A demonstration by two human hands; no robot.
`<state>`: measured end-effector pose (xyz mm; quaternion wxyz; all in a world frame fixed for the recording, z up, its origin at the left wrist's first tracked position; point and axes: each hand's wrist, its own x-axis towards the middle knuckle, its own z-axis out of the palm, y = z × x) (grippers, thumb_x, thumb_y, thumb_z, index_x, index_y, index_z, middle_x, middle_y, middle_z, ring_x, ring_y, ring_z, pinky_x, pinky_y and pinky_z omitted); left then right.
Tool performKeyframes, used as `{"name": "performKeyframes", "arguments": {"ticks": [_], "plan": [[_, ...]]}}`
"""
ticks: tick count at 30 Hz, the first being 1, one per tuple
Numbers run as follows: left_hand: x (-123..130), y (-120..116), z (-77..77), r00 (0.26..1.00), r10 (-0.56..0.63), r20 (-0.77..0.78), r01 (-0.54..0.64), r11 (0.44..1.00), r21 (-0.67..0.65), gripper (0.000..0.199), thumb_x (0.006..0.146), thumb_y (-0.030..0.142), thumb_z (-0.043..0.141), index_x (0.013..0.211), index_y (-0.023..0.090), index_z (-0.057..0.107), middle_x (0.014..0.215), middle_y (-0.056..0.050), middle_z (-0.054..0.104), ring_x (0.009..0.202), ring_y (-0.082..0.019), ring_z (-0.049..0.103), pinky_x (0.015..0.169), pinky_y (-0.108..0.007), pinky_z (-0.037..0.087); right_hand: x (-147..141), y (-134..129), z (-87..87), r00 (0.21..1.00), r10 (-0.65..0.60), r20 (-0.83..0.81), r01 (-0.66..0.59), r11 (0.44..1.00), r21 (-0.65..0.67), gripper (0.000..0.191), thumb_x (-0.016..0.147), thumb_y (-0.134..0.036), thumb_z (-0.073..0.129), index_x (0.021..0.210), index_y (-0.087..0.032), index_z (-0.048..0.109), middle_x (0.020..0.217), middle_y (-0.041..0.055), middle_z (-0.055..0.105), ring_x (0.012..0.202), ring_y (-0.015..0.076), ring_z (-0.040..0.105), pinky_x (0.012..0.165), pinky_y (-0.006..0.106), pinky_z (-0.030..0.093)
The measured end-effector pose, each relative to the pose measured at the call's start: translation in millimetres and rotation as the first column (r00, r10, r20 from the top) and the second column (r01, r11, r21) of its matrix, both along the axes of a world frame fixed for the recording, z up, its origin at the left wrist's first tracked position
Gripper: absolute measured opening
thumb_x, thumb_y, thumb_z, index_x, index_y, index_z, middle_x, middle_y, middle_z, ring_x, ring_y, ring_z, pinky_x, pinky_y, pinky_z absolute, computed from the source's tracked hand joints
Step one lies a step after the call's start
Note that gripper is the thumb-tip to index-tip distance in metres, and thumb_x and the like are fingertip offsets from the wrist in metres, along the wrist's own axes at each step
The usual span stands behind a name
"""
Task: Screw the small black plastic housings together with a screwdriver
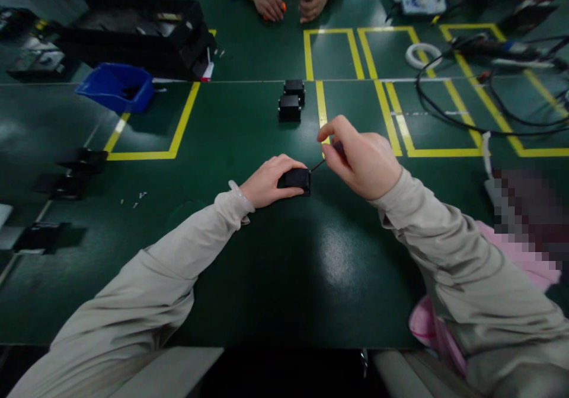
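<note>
On the glossy green tabletop (267,279), left hand (271,181) is clamped around a small boxy black unit (297,180); right hand (358,158) holds a thin, straight-shafted tool (317,165), tip at the unit's right end.

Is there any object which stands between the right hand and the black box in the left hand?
Only the thin tool that the right hand holds: it spans the gap to the right end of the black box. Nothing else is visible between them; the left hand grips from the opposite side.
</note>
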<state>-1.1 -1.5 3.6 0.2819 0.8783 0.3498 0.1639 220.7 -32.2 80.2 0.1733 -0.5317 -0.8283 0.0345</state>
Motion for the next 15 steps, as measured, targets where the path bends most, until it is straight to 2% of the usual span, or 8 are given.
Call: {"name": "performKeyframes", "arguments": {"ticks": [4, 10, 15], "plan": [[-0.2, -0.1, 0.3, 1.0, -0.002, 0.0, 0.002, 1.0, -0.001, 0.045, 0.087, 0.045, 0.067, 0.123, 0.018, 0.059, 0.119, -0.008, 0.062, 0.113, -0.024, 0.056, 0.101, -0.039, 0.041, 0.6, 1.1, -1.0, 1.0, 0.004, -0.01, -0.004, 1.0, 0.006, 0.034, 0.093, -0.03, 0.035, 0.119, -0.017, 0.053, 0.084, 0.0041, 0.068, 0.065, 0.0141, 0.059, 0.065, 0.028, 0.04], [-0.6, 0.0, -0.3, 1.0, -0.008, 0.0, 0.008, 1.0, 0.01, 0.046, 0.087, 0.046, 0.066, 0.123, 0.018, 0.059, 0.118, -0.009, 0.062, 0.112, -0.025, 0.056, 0.1, -0.038, 0.042, 1.8, 0.2, 0.4, 1.0, 0.005, 0.004, -0.005, 1.0, 0.019, 0.03, 0.095, -0.038, 0.039, 0.108, -0.018, 0.058, 0.07, 0.0001, 0.062, 0.06, 0.013, 0.055, 0.064, 0.027, 0.037], [-0.1, 0.0, 0.5, 1.0, -0.008, -0.001, 0.008, 1.0, 0.012, 0.045, 0.088, 0.046, 0.066, 0.123, 0.018, 0.059, 0.118, -0.008, 0.062, 0.112, -0.024, 0.056, 0.099, -0.038, 0.042, 1.2, -0.1, 0.0, 1.0, 0.013, -0.023, -0.012, 1.0, 0.007, 0.03, 0.095, -0.033, 0.036, 0.111, -0.017, 0.056, 0.074, 0.0017, 0.065, 0.063, 0.0142, 0.058, 0.065, 0.027, 0.039]]}}
